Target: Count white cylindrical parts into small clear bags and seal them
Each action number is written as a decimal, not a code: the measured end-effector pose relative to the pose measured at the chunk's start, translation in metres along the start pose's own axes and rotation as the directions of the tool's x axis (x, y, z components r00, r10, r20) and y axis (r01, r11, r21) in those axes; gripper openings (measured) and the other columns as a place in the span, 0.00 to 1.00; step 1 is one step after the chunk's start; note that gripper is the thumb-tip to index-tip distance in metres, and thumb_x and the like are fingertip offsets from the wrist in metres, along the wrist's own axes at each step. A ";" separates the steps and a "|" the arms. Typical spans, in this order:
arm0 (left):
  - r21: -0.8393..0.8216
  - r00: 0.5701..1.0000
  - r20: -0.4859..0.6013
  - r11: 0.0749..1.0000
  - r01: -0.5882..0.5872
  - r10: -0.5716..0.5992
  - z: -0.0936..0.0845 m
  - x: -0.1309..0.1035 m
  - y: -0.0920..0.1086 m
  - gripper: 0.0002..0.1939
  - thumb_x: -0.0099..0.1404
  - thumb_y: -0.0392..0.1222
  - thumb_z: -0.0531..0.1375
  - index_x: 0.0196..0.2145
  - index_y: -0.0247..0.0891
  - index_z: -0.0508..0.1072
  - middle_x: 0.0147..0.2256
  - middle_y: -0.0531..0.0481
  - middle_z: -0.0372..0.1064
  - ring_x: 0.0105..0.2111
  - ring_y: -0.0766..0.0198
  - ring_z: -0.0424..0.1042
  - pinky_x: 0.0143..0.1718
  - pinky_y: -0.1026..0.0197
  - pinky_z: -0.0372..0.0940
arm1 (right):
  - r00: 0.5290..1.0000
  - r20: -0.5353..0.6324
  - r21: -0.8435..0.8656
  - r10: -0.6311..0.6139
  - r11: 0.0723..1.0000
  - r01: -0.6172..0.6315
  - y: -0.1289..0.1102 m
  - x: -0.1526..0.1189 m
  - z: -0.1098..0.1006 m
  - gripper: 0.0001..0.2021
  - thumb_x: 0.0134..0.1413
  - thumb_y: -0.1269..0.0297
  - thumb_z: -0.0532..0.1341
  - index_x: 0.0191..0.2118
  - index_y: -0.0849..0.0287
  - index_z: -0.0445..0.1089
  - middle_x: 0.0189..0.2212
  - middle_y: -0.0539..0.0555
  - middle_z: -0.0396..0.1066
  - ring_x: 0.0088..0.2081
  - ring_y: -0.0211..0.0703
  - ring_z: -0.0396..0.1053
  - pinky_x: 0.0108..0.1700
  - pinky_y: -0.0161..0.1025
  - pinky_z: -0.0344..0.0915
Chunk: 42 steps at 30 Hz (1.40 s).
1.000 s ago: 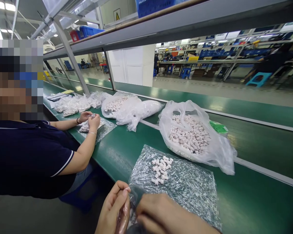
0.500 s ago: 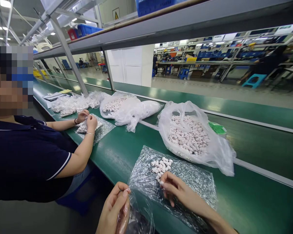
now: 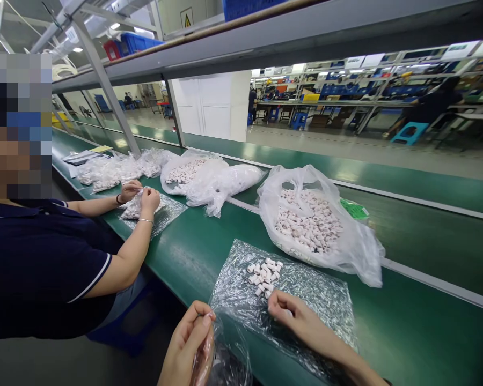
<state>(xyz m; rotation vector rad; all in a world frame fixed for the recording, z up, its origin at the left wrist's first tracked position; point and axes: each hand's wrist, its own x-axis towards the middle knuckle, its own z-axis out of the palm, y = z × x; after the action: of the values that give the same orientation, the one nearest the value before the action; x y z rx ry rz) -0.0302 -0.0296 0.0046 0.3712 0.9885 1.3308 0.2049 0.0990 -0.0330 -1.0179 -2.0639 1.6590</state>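
Observation:
My left hand (image 3: 194,340) is closed, pinching the edge of a clear plastic bag (image 3: 231,351) that hangs at the table's near edge. My right hand (image 3: 292,316) is over the sheet with fingers curled in, and a small white cylindrical piece (image 3: 288,313) shows partly between thumb and fingers. Just beyond its fingertips lies a loose pile of small white cylindrical pieces (image 3: 263,274). They rest on a crinkled, shiny plastic sheet (image 3: 317,295). Behind the sheet, a large open white plastic bag (image 3: 360,249) holds many more such pieces.
A co-worker (image 3: 56,257) sits at left, both hands at a bag of pieces on another shiny sheet (image 3: 171,214). More filled bags (image 3: 241,182) lie along the green table (image 3: 177,257). A green packet (image 3: 354,210) sits behind the large bag. A shelf (image 3: 241,53) runs overhead.
My right hand's fingers have curled in, and the white piece shows deeper in the hand than at the fingertips. My left hand keeps its pinch on the bag. The view has shifted slightly.

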 end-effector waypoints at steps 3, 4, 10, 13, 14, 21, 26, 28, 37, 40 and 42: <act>-0.005 1.000 0.007 1.000 0.010 -0.010 0.005 0.000 0.001 0.12 0.61 0.52 0.66 0.32 0.41 0.72 0.17 0.60 0.60 0.09 0.79 0.46 0.11 0.72 0.45 | 0.998 0.037 0.285 0.050 0.957 -0.059 -0.007 -0.001 -0.014 0.22 0.68 0.41 0.43 0.39 0.54 0.60 0.22 0.45 0.59 0.16 0.35 0.48 0.16 0.33 0.47; -0.010 1.000 0.002 1.000 0.014 -0.014 0.007 0.000 0.001 0.12 0.62 0.51 0.66 0.32 0.41 0.72 0.17 0.60 0.60 0.09 0.80 0.46 0.11 0.72 0.45 | 0.999 -0.008 0.235 0.051 0.971 -0.047 -0.006 0.000 -0.016 0.22 0.68 0.42 0.43 0.39 0.54 0.61 0.23 0.45 0.60 0.17 0.35 0.49 0.17 0.33 0.49; 0.004 0.999 -0.037 1.000 0.005 -0.004 0.009 -0.001 -0.001 0.16 0.60 0.53 0.66 0.33 0.39 0.69 0.15 0.61 0.58 0.09 0.79 0.44 0.11 0.72 0.44 | 0.970 -0.202 -0.494 -0.137 0.869 0.019 0.020 0.009 -0.004 0.14 0.64 0.48 0.55 0.41 0.54 0.64 0.24 0.48 0.64 0.23 0.40 0.58 0.27 0.37 0.50; 0.025 0.998 -0.061 1.000 -0.002 0.003 0.007 -0.002 -0.002 0.19 0.59 0.56 0.67 0.34 0.39 0.67 0.15 0.62 0.56 0.09 0.80 0.42 0.11 0.72 0.44 | 0.980 -0.175 -0.353 -0.094 0.935 0.027 0.020 0.007 -0.004 0.16 0.65 0.47 0.54 0.37 0.55 0.64 0.23 0.47 0.62 0.23 0.39 0.57 0.26 0.36 0.51; 0.029 0.998 -0.062 1.000 -0.001 0.003 0.007 -0.002 -0.002 0.19 0.60 0.56 0.66 0.34 0.39 0.67 0.15 0.62 0.55 0.09 0.80 0.42 0.11 0.73 0.44 | 0.987 -0.155 -0.215 -0.046 0.977 0.011 0.016 0.005 -0.006 0.18 0.66 0.45 0.52 0.36 0.55 0.64 0.24 0.47 0.62 0.22 0.38 0.56 0.24 0.35 0.51; 0.069 0.999 -0.039 0.998 -0.010 0.013 0.010 -0.001 -0.002 0.20 0.60 0.58 0.65 0.34 0.39 0.66 0.16 0.62 0.55 0.09 0.80 0.42 0.11 0.72 0.43 | 0.998 -0.067 0.005 0.001 1.000 0.000 -0.011 0.009 -0.021 0.24 0.69 0.42 0.44 0.39 0.56 0.65 0.25 0.49 0.65 0.19 0.35 0.55 0.21 0.33 0.52; 0.044 0.998 -0.063 0.999 -0.023 0.026 0.011 -0.004 -0.003 0.18 0.61 0.56 0.65 0.34 0.39 0.67 0.16 0.62 0.54 0.10 0.80 0.42 0.12 0.72 0.43 | 0.962 -0.096 -0.733 -0.254 0.672 0.105 0.016 0.027 0.004 0.17 0.71 0.52 0.44 0.47 0.55 0.64 0.27 0.53 0.70 0.21 0.42 0.63 0.23 0.37 0.45; 0.046 0.998 -0.056 0.999 -0.013 0.015 0.009 -0.004 -0.003 0.19 0.61 0.56 0.65 0.34 0.39 0.67 0.16 0.62 0.55 0.10 0.79 0.43 0.12 0.72 0.44 | 0.965 -0.066 -0.831 -0.253 0.550 0.088 0.023 0.030 0.011 0.16 0.72 0.57 0.42 0.43 0.56 0.64 0.25 0.54 0.69 0.20 0.41 0.63 0.22 0.38 0.40; 0.103 0.998 -0.053 0.995 -0.014 0.020 0.018 -0.004 -0.003 0.22 0.58 0.60 0.66 0.34 0.39 0.65 0.16 0.62 0.54 0.11 0.79 0.43 0.13 0.72 0.42 | 0.980 0.121 -0.574 -0.157 0.794 0.198 -0.079 -0.012 0.022 0.09 0.69 0.53 0.55 0.47 0.49 0.66 0.28 0.48 0.71 0.27 0.42 0.70 0.25 0.34 0.56; 0.119 0.998 -0.057 0.993 -0.015 0.022 0.027 -0.007 -0.005 0.24 0.55 0.61 0.67 0.33 0.39 0.65 0.16 0.61 0.54 0.14 0.77 0.46 0.16 0.72 0.43 | 0.916 0.378 -0.695 -0.134 0.612 0.377 -0.071 0.005 0.075 0.05 0.60 0.62 0.63 0.37 0.56 0.69 0.26 0.48 0.72 0.22 0.41 0.68 0.21 0.36 0.54; 0.122 0.999 -0.047 0.992 -0.015 0.021 0.030 -0.010 -0.006 0.24 0.56 0.61 0.67 0.32 0.38 0.66 0.16 0.60 0.53 0.15 0.77 0.46 0.17 0.72 0.45 | 0.880 0.455 -0.752 -0.135 0.472 0.460 -0.054 0.023 0.109 0.02 0.59 0.71 0.61 0.35 0.58 0.69 0.30 0.51 0.74 0.23 0.43 0.69 0.19 0.37 0.53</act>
<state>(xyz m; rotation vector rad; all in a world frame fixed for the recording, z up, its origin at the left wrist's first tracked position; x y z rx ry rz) -0.0026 -0.0313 0.0214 0.4431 1.1127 1.3042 0.1026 0.0314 -0.0177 -0.4803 -3.1819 0.5641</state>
